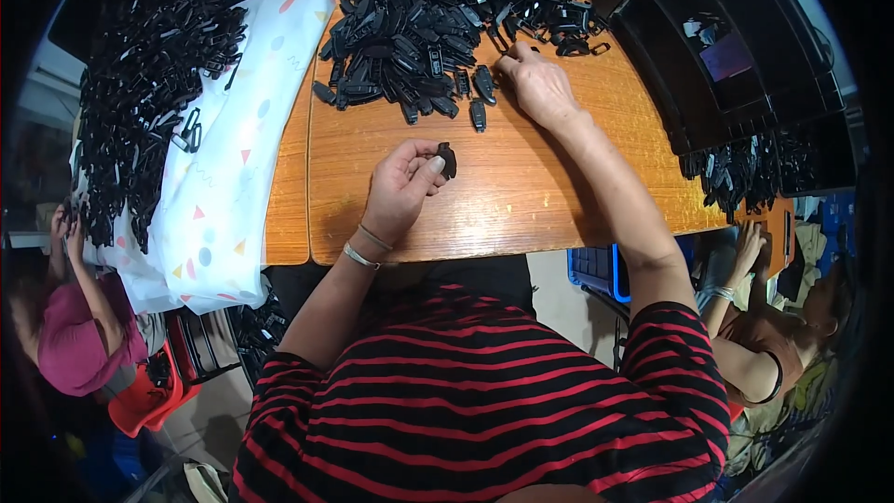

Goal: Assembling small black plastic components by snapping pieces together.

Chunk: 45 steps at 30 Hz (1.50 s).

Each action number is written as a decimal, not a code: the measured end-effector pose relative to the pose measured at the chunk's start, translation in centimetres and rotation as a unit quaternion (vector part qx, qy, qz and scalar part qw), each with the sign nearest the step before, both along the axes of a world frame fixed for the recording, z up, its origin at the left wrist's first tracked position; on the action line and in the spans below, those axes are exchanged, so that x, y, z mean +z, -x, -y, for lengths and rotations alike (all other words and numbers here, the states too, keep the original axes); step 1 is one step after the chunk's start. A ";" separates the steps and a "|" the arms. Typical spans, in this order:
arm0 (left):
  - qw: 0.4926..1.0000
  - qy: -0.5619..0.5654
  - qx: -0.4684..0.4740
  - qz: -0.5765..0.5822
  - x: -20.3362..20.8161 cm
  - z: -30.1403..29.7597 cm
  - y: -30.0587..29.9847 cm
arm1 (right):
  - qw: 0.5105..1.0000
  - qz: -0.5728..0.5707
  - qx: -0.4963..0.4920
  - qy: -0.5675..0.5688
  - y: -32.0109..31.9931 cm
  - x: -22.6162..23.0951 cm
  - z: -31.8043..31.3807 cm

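"What does the piece look like?"
"The black piece (447,161) is small and longish, with a curved outer edge; finer detail is too small to tell."
"Where is it?"
"Above the bench (540,196), toward its near edge, pinched between the left hand's (400,186) thumb and fingers."
"And the right hand (540,88)?"
"Farther from that edge, its fingers curled down beside the heap of black casings (410,37); I cannot tell whether they grasp one."
"Farther out?"
"A patterned white sheet (265,74) on the left, bearing another dark heap (158,93), and a black bin (773,19) by the bench's right edge."
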<state>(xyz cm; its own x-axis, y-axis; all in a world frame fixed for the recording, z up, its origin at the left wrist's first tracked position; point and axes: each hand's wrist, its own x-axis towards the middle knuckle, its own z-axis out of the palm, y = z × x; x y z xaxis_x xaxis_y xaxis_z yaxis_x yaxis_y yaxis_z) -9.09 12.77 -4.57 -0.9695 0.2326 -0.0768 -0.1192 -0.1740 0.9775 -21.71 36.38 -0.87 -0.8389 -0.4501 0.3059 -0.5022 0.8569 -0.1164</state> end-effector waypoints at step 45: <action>0.987 -0.144 0.071 0.025 2.8 0.2 0.9 | 0.941 -0.001 0.046 0.335 -12.6 0.2 8.0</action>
